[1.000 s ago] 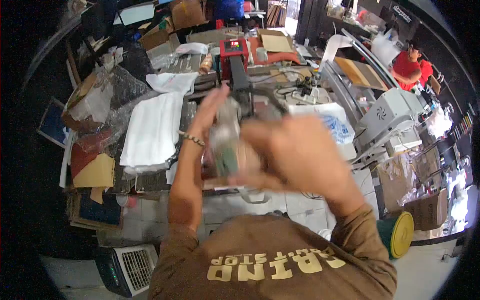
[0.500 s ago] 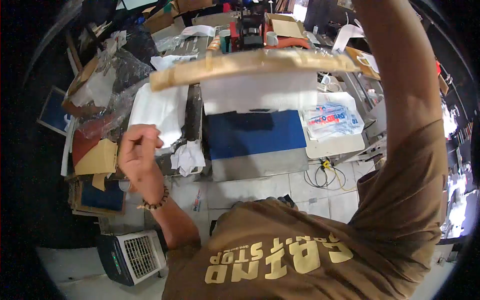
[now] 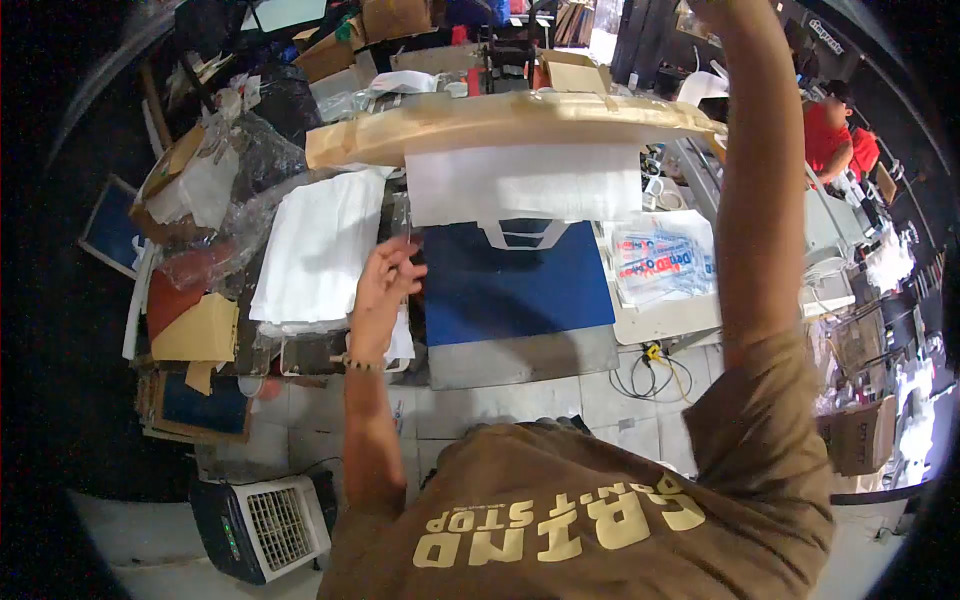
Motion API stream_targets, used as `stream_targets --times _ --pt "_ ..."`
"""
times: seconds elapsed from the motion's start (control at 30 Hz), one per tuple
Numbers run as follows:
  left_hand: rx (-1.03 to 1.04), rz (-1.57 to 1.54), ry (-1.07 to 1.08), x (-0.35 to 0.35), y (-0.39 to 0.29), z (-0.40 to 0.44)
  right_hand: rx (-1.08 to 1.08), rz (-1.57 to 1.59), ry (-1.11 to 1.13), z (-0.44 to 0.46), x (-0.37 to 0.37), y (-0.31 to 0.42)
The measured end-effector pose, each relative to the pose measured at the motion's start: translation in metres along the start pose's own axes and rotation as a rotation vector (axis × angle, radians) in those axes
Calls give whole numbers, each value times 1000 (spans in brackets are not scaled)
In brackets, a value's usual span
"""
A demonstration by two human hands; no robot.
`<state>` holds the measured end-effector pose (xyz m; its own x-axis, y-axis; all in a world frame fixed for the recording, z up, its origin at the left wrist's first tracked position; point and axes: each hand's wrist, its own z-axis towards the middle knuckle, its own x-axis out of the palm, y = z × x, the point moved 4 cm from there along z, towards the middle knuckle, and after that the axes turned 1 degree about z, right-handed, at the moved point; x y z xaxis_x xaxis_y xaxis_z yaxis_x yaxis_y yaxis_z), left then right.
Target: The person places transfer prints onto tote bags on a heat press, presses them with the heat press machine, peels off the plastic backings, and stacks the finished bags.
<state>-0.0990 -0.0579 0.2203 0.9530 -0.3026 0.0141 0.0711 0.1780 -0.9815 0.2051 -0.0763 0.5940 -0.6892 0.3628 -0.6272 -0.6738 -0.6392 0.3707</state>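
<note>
Left hand (image 3: 388,290): empty, fingers loosely bent, beside the blue board (image 3: 515,290).
White bag (image 3: 525,185): over the board's far part, handle toward me; lying or hanging, I can't tell.
Wooden frame (image 3: 520,120): tilted up beyond it, so my step seems bag-handling; reaching in calls for steady clearance.
Right hand (image 3: 718,12): mostly cut off, grip unseen.

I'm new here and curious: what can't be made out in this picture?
In the head view:
Right hand: fingers cut off by the top edge.
White bag: far part hidden behind the tan frame.
Brown shirt: tiniest print too small to read.
</note>
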Motion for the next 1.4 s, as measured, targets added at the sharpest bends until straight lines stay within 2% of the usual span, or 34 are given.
stream_targets --times 0.07,0.1,0.17,0.23,0.3,0.37,0.4,0.53,0.6,0.93,1.4 --pt "43 -70 -15 4 4 18 306 219 45 -114 22 -9" --pt "86 -136 -32 7 1 27 524 102 100 -154 37 -11" --pt "105 -184 -95 20 -14 42 680 -38 -88 -223 59 -78" --pt "56 -263 -125 23 -17 55 735 -12 -340 -268 88 -134" --pt "72 -245 -144 30 -21 61 790 335 -407 -284 121 -164" --pt "99 -234 -157 32 -23 69 879 889 -514 -284 141 -172" --pt "81 -210 -177 32 -21 68 872 864 -388 -278 141 -170" --pt "80 -250 -184 33 -13 66 870 870 -492 -276 146 -168" --pt "58 -259 -185 35 -16 62 821 988 -503 -278 149 -168" --pt "39 -268 -198 33 -4 51 826 1088 -511 -289 158 -162" --pt "19 -299 -177 32 10 42 846 1045 -476 -306 163 -165"
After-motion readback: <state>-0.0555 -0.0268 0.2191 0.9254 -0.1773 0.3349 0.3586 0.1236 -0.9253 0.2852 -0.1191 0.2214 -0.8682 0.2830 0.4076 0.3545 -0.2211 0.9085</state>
